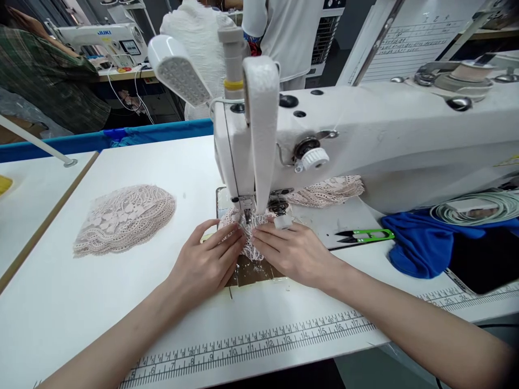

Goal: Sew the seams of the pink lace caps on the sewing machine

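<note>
A small piece of beige lace [254, 250] lies under the presser foot [247, 215] of a white sewing machine [348, 124]. My left hand [208, 256] is on the left edge of the lace, its fingers close together and its thumb hidden underneath. From the right, my right hand [295, 251] holds the other edge, fingertips beside the needle area. Both hands are nearly meeting at the lace, with a narrow strip of it showing between them. A separate stack of lace pieces [125, 219] rests on the table to the left.
More lace [328, 190] lies behind the needle, under the machine arm. Green-handled thread snips [365, 235], blue cloth [425, 243], a coiled measuring tape [478, 208] and a phone [482, 259] are at right. A printed ruler [259, 346] runs along the front edge. Other people are beyond the table.
</note>
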Motion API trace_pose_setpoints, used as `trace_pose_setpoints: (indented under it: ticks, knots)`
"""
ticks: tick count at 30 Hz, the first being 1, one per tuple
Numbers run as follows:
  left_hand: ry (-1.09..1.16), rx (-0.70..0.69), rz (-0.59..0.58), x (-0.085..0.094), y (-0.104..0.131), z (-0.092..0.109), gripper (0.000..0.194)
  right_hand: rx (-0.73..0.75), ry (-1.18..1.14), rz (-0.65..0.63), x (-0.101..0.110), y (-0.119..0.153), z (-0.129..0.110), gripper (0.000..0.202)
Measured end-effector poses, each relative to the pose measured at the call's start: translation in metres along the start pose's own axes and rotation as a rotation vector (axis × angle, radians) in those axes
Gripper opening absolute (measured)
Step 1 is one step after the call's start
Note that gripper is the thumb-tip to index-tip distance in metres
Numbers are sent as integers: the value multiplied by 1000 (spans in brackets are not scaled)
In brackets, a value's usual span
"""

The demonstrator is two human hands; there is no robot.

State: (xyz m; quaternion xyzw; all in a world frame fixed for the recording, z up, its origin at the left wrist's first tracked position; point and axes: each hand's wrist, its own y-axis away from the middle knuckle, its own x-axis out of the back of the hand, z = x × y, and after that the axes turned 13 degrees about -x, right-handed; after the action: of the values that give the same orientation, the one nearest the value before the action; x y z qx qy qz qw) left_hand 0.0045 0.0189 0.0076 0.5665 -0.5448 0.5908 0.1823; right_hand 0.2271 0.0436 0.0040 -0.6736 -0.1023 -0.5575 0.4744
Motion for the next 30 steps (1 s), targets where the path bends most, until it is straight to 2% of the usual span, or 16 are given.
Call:
trace_pose_setpoints:
  ticks: [9, 18, 25, 30]
  knots:
    - [-19, 36, -27, -6, -2, -9, 30, -12, 25, -27, -1, -3, 0, 34]
    - [3, 26, 2, 3, -2, 5, 24, -34, 33, -69, 0, -1, -1, 31]
    - [3, 47, -26, -2, -2, -2, 25, -57, 21, -49, -3, -5, 1, 32]
    - [-35, 77, -59, -4, -2, -2, 29, -84, 0, -29, -5, -5, 1, 25]
